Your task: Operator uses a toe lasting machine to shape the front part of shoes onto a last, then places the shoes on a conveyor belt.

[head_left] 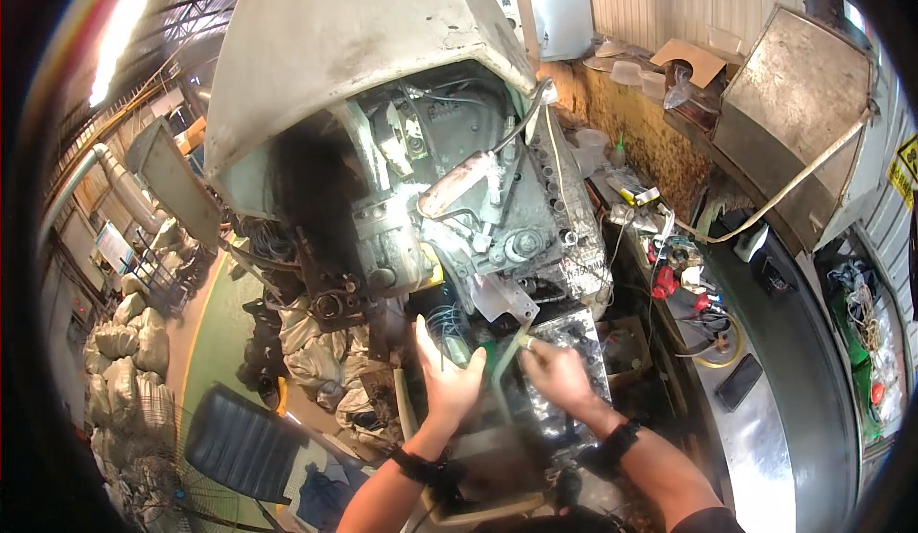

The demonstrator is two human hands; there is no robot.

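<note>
My left hand (448, 382) is raised in front of the open machine, its fingers stretched upward and its thumb apart, holding nothing. A coil of thin dark wire (444, 323) lies just beyond its fingertips. To its right, my right hand (559, 376) is closed, thumb and fingers pinching a narrow pale-green strip (501, 372) near its upper end. The strip hangs down between my hands, blurred toward the bottom. A pale metal plate (501, 298) on the machine (459, 189) sits just above the strip. Both wrists wear black bands.
A raised, pale metal hood (354, 45) overhangs the machine. At right, a workbench (751, 447) bears a phone (738, 383), red tools (665, 282) and a yellow cable loop (734, 342). A black chair (244, 442) and stacked sacks (120, 370) stand at left.
</note>
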